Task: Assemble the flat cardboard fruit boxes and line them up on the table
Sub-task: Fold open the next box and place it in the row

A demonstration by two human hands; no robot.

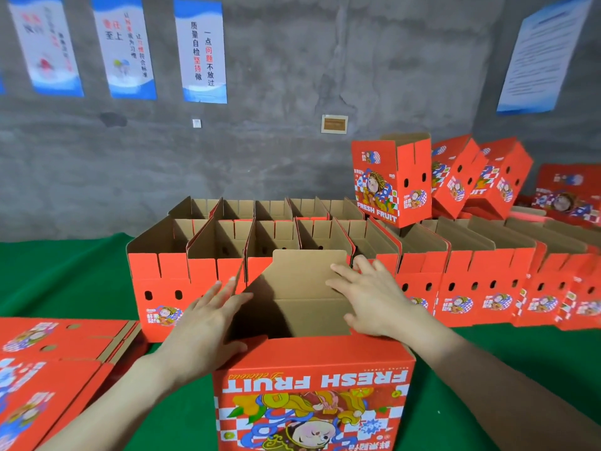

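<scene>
A red "FRESH FRUIT" cardboard box (312,392) stands upside down right in front of me, its bottom flaps partly folded and a brown flap (309,271) sticking up at its far side. My left hand (208,323) lies flat with straight fingers on the left flap. My right hand (367,297) presses with spread fingers on the right side of the brown flap. Behind it stands a row of assembled open boxes (260,242) on the green table (65,275). Flat unfolded boxes (48,369) lie in a pile at my left.
Several assembled boxes (390,180) stand stacked and leaning at the back right, above more open boxes (487,271). Another flat box (566,190) lies at the far right. A grey concrete wall with posters (201,50) rises behind the table.
</scene>
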